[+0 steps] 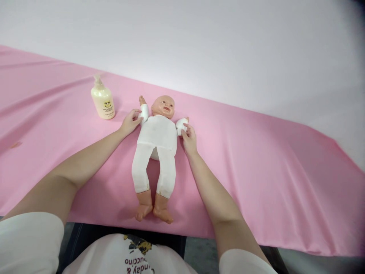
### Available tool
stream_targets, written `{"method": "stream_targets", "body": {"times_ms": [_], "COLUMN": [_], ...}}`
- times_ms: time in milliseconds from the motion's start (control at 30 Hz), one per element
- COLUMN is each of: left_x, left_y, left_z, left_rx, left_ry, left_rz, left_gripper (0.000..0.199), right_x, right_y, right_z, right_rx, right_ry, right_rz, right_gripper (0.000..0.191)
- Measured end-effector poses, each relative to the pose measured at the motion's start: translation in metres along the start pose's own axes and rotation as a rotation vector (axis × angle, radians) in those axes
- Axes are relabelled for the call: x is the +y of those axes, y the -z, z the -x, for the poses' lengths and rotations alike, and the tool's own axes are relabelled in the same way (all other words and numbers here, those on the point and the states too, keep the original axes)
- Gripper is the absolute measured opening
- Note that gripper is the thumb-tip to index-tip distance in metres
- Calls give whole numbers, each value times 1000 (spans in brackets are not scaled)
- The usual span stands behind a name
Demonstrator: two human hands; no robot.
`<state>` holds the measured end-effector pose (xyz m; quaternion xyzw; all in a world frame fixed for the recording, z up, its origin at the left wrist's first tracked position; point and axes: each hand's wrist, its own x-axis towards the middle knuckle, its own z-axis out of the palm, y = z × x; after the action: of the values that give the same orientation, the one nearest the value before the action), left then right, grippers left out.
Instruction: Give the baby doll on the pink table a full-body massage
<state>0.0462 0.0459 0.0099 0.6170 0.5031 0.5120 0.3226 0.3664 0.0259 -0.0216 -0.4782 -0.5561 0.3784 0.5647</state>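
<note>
A baby doll (157,131) with a white cloth body lies on its back, head toward the wall and bare feet toward me. My left hand (131,121) pinches the doll's raised arm on the left side, its fingertips closed on the white upper part. On the other side, my right hand (189,137) has its fingers closed around the doll's bent arm, near the small hand. Both doll arms point up beside its head. Left of the doll stands an upright pump bottle (103,99) of pale yellow lotion, apart from my left hand.
A pink cloth (242,171) with folds covers the table. Behind it rises a plain white wall (199,45). The table's front edge runs close to my body, and a small orange-brown mark (16,145) shows at the far left.
</note>
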Motion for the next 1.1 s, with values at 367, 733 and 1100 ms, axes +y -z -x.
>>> {"method": "stream_targets", "body": {"times_ms": [367, 733, 1100], "left_x": [5, -5, -1], "left_y": [3, 1, -3], "left_z": [0, -5, -5], "left_rx": [-70, -36, -47], "left_ry": [-35, 49, 117], "left_rz": [-310, 33, 439], "left_gripper": [45, 51, 34], "right_x": [2, 3, -6], "right_y": [1, 0, -2], "right_z": [-2, -4, -5], "right_rx": [-11, -77, 38], "right_ry": [4, 18, -94], "right_rz": [102, -109, -428], "right_gripper": [51, 59, 38]}}
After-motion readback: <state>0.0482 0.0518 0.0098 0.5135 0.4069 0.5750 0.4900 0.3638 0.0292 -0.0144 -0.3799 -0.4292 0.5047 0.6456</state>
